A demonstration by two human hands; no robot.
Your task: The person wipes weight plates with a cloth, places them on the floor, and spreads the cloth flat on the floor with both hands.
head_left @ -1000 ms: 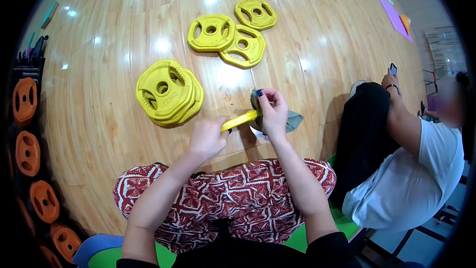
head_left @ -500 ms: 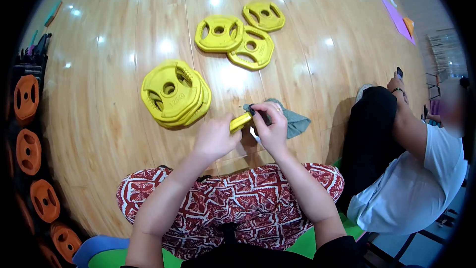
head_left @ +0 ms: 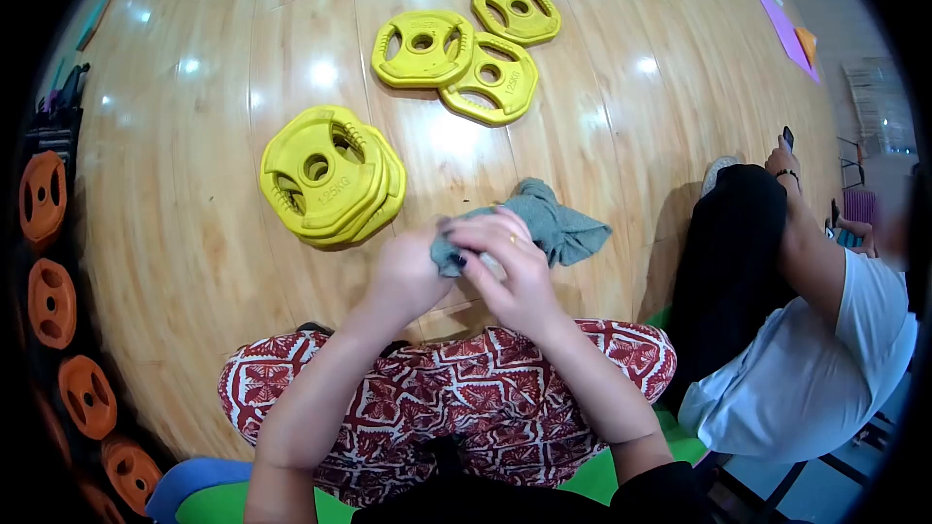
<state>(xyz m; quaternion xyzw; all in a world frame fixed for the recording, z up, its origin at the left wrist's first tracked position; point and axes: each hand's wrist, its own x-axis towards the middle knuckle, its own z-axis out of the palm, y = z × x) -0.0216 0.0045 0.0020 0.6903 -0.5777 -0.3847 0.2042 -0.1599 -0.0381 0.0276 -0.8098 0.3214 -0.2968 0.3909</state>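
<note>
Two bare hands meet in front of me over a grey-green cloth [head_left: 560, 230]. My right hand [head_left: 512, 267] has its fingers bent over the bunched cloth, narrow and pressing on it. My left hand [head_left: 406, 270] touches the cloth's other end; its fingers are mostly hidden, so I cannot tell what they grip. The loose end of the cloth spreads to the right, past my right hand.

Along the left edge a dark rack [head_left: 58, 134] holds orange weight plates [head_left: 89, 396] in a row.

The floor [head_left: 184, 262] is pale wood in long planks, glossy under spots of light. On it, beyond my left hand, stands a stack of yellow plates [head_left: 335, 202], slightly skewed. Farther off lie three yellow plates [head_left: 423, 65], one overlapping another, the third just beyond.

The plates are flat and many-sided, with round centre holes, curved grip slots and moulded lettering. The cloth looks soft and creased. My trousers [head_left: 447, 398] carry a red and white print; a green mat [head_left: 218, 503] shows below them. To my right sits a person in a white shirt [head_left: 811, 359], holding a phone [head_left: 787, 139].
</note>
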